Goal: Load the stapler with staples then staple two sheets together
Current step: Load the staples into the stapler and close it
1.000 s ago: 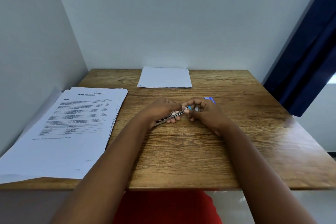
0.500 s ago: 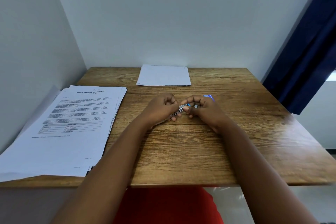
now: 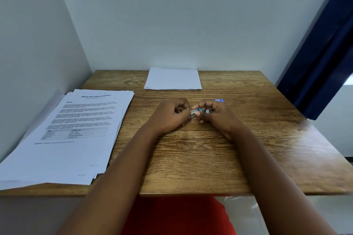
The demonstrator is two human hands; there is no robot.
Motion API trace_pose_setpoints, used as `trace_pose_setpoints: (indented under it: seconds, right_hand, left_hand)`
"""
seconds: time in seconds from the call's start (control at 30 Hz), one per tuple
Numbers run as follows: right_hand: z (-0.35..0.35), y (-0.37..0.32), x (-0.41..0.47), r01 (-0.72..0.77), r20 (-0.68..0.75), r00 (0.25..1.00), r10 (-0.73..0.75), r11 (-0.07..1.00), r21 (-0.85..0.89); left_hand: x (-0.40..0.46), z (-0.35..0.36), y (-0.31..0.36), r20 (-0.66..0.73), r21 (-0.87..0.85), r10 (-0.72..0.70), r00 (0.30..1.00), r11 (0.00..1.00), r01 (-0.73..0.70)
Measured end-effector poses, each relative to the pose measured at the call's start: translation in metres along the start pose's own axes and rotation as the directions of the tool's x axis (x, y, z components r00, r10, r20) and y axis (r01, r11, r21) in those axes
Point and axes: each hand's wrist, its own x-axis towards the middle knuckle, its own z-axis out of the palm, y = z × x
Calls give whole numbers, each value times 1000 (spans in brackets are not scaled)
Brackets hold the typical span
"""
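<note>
My left hand [image 3: 170, 116] grips a small silver and blue stapler [image 3: 195, 112] at the middle of the wooden table [image 3: 191, 158]; most of the stapler is hidden inside the fingers. My right hand [image 3: 214, 116] meets it from the right, thumb and fingers curled at the stapler's front end, with a small pale piece, maybe staples, between the fingers. A blue staple box [image 3: 219, 100] peeks out behind my right hand. A thick stack of printed sheets [image 3: 72, 129] lies at the left.
A thin pile of blank white paper [image 3: 172, 79] lies at the table's far edge against the wall. Walls close the left and back sides. A dark blue curtain [image 3: 324, 53] hangs at the right. The near table edge runs under my forearms.
The stapler has slid deeper into my left hand, so less of its metal shows. Both hands have drawn closer together and shifted slightly away from me.
</note>
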Motion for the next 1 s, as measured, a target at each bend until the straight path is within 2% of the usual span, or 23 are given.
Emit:
trace_pose_setpoints:
  seconds: [0.37, 0.47, 0.6, 0.8, 1.0]
  right_hand:
    - [-3, 2, 1, -14, -25, 1000, 14, 1000, 16]
    - [-2, 0, -1, -17, -13, 1000, 18, 999, 50]
    - [-2, 0, 0, -37, 15, 999, 36, 994, 102]
    - [-4, -2, 1, -57, 62, 997, 50, 989, 133]
    - [-3, -3, 0, -58, 31, 998, 55, 992, 108]
  left_hand:
    - [4, -1, -9, 9, -93, -59, 998, 994, 60]
    - [5, 0, -9, 51, -85, 13, 999, 996, -8]
    - [7, -3, -16, 121, 48, 118, 986, 991, -125]
    - [4, -5, -13, 66, -66, 74, 995, 995, -69]
    - [4, -7, -11, 57, -13, 71, 996, 997, -71]
